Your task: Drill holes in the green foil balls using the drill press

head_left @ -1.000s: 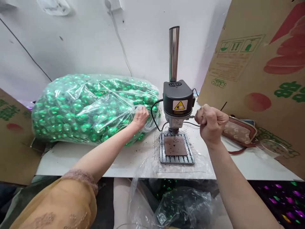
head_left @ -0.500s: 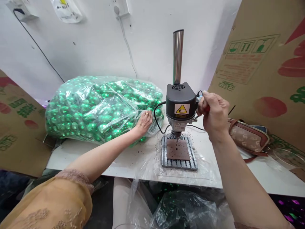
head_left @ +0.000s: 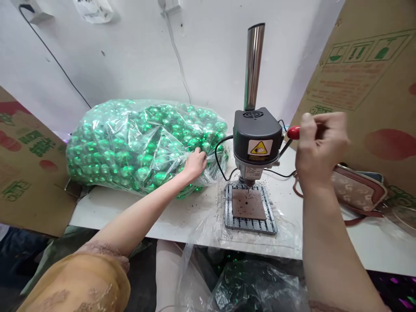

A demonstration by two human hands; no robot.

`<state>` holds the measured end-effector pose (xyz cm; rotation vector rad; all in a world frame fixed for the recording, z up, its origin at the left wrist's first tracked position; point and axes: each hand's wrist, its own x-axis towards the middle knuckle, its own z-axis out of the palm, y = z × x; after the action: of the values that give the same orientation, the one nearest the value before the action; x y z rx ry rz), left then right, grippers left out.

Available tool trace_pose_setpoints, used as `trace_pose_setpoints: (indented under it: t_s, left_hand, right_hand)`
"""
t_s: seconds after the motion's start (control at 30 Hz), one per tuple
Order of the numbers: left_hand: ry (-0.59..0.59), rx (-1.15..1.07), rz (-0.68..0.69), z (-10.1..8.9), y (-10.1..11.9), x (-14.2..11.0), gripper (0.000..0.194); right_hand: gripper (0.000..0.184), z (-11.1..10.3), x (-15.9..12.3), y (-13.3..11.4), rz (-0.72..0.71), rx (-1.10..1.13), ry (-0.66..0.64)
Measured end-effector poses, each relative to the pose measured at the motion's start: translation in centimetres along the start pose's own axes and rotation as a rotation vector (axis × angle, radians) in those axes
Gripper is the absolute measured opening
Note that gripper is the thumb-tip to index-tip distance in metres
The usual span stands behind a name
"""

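My left hand [head_left: 195, 164] is closed at the gathered mouth of a clear plastic bag [head_left: 130, 151] packed with shiny green faceted balls; its fingertips are partly hidden. A small black bench drill press [head_left: 257, 130] stands to the right of the bag. My right hand [head_left: 320, 149], slightly blurred, is wrapped round the red grip [head_left: 294, 132] of the press's feed lever, which points up and to the right. Below the drill bit, a brown square plate [head_left: 248, 204] with a dark hole lies on the slotted metal base [head_left: 251, 225]. Dark shavings are scattered around it.
Cardboard boxes flank the white table [head_left: 156, 219] at left [head_left: 29, 164] and right [head_left: 370, 104]. A patterned handbag [head_left: 357, 186] lies beyond my right forearm. A black cord [head_left: 217, 156] loops beside the press. Clear plastic film [head_left: 208, 229] hangs over the table's front edge.
My right hand has risen and moved right, swinging the red-tipped lever upward. My left hand stays at the bag mouth, its fingers shifting slightly. The view has shifted a little.
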<state>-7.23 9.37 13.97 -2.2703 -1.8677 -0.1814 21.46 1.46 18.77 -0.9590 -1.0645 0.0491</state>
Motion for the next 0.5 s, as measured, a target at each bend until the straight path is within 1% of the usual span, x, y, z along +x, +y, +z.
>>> trace_pose_setpoints:
  t_s: [0.03, 0.07, 0.1, 0.13, 0.17, 0.2, 0.23, 0.27, 0.3, 0.33, 0.37, 0.43, 0.5]
  left_hand:
    - [0.006, -0.002, 0.015, 0.1, -0.1, -0.2, 0.023]
    - [0.011, -0.002, 0.03, 0.2, -0.2, -0.5, 0.022]
    - [0.017, -0.001, 0.045, 0.3, -0.3, -0.8, 0.022]
    - [0.027, 0.0, 0.062, 0.5, -0.4, -1.1, 0.022]
    - [0.037, 0.0, 0.08, 0.6, -0.6, -1.5, 0.022]
    - [0.049, 0.001, 0.096, 0.7, -0.7, -1.8, 0.022]
    - [0.062, 0.002, 0.11, 0.9, -0.9, -2.1, 0.023]
    - [0.076, 0.001, 0.125, 1.0, -1.1, -2.3, 0.025]
    - [0.09, -0.001, 0.146, 1.2, -1.3, -2.6, 0.026]
    - [0.102, -0.004, 0.176, 1.3, -1.5, -2.9, 0.028]
    - [0.11, -0.007, 0.216, 1.4, -1.8, -3.3, 0.031]
    - [0.116, 0.001, 0.337, 1.6, -2.5, -4.4, 0.036]
    - [0.137, 0.048, 0.481, 1.9, -3.4, -6.1, 0.039]
  right_hand:
    - [0.023, -0.7, -1.4, -0.9, -0.023, -0.044, 0.075]
    - [0.018, -1.1, -3.3, -1.8, -0.049, -0.065, 0.116]
    - [0.012, -1.2, -5.4, -2.6, -0.092, -0.075, 0.136]
    - [0.013, -0.8, -7.8, -3.2, -0.171, -0.041, 0.103]
    - [0.014, 0.0, -10.3, -3.5, -0.246, -0.016, 0.008]
    - [0.01, 1.3, -12.6, -3.6, -0.276, -0.015, -0.143]
    - [0.005, 2.8, -14.8, -3.3, -0.292, -0.033, -0.299]
    - [0.006, 4.7, -16.6, -2.8, -0.294, -0.063, -0.425]
    - [0.013, 6.6, -17.9, -2.0, -0.269, -0.111, -0.516]
    - [0.028, 8.5, -18.8, -1.0, -0.225, -0.168, -0.575]
    - [0.038, 10.2, -19.4, 0.1, -0.167, -0.232, -0.612]
    - [0.045, 13.1, -19.5, 2.3, -0.091, -0.331, -0.692]
    - [0.047, 15.0, -19.2, 4.0, -0.086, -0.374, -0.821]
